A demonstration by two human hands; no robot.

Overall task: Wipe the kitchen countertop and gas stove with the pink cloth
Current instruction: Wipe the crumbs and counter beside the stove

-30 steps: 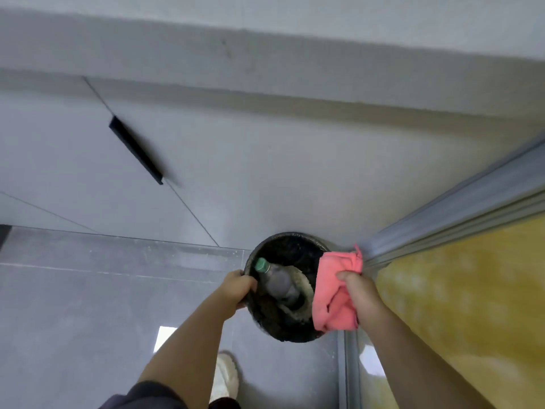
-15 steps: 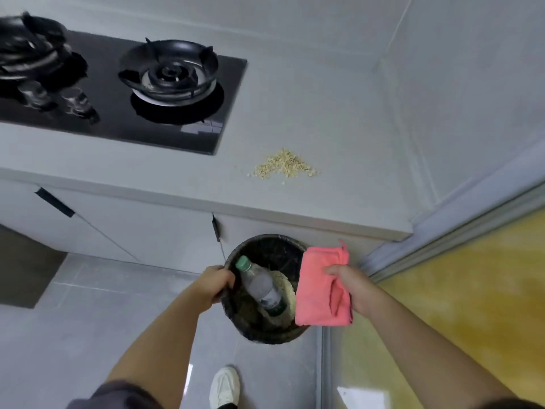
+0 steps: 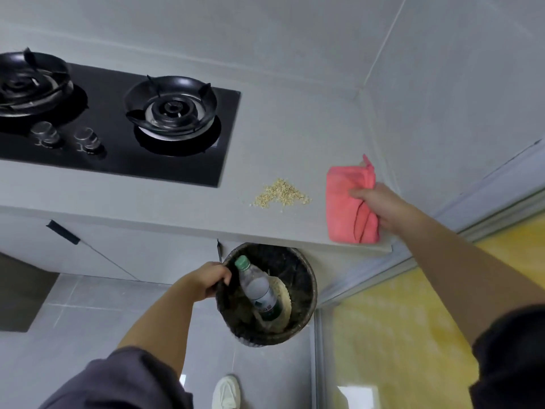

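A: Right hand (image 3: 380,208)?
B: Fingers curled, thumb on top, gripping the folded pink cloth (image 3: 345,208). The cloth hangs left of and below the fingers, over the near right corner of the grey countertop (image 3: 295,143). Touching it or just off it, hard to say from this angle.
A: Anything near those fingers?
B: A small heap of pale crumbs (image 3: 281,196) on the countertop, left of the cloth and apart from it. Further left, the black glass gas stove (image 3: 118,160).
A: Left hand (image 3: 206,280)?
B: Fingers hooked over the left rim of a dark round bin (image 3: 303,276), holding it below the countertop edge. Just right of those fingers, inside the bin, a clear plastic bottle (image 3: 259,290) leans, green cap (image 3: 242,262) up.
A: Label?
B: Green-and-white band on the bottle; print too blurred to read.
A: Below?
B: One white shoe (image 3: 225,392) on grey floor tiles (image 3: 73,335), beneath the left-hand fingers.
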